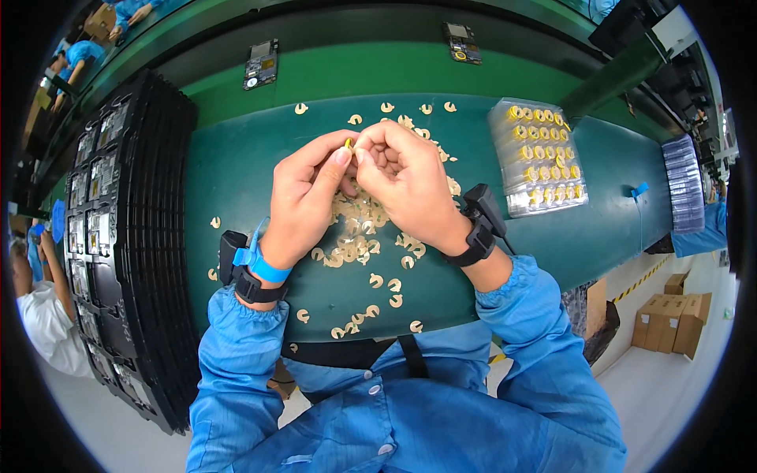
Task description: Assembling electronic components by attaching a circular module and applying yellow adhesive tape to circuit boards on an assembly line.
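Above the middle of the green mat, my left hand [309, 189] pinches a small yellow piece [348, 143] between thumb and fingertips. My right hand [406, 177] is closed close beside it, thumb against curled fingers. Whatever the right fingertips hold is hidden or too small to make out. Beneath and around both hands lie many small cream-coloured, notched round scraps [347, 251], some of them piled. To the right of my right hand, a clear plastic tray [544, 206] holds rows of small round parts with yellow rims [538, 134].
Tall stacked black trays [150, 260] with circuit boards border the mat [457, 292] on the left. Two circuit boards [261, 65] [462, 44] lie along the far green strip. Clear trays [683, 185] are stacked at the far right, near a blue clip [639, 190]. Cardboard boxes [670, 323] stand on the floor.
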{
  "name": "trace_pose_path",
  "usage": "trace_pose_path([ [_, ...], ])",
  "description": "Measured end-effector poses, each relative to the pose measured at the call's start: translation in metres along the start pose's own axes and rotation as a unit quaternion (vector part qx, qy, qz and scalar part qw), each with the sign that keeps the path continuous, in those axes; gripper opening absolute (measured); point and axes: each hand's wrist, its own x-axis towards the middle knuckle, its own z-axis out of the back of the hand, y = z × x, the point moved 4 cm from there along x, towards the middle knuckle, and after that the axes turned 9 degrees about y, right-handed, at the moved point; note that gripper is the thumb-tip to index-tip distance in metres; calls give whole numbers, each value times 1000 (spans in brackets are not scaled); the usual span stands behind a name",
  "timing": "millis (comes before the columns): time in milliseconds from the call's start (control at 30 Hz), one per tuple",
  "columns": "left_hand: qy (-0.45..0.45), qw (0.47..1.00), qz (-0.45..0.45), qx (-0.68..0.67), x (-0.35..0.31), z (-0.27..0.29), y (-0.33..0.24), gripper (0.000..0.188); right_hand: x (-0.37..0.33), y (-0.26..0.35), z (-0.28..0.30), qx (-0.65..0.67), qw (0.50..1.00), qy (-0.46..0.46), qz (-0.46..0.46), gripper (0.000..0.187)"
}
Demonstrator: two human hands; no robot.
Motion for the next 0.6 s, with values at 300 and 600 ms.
trace_pose_path([
  [300,17,996,9,-87,3,5,-1,30,2,3,10,38,995,-90,18,6],
  [600,-22,998,-42,48,1,6,-6,26,5,7,13,62,997,-25,-45,16],
])
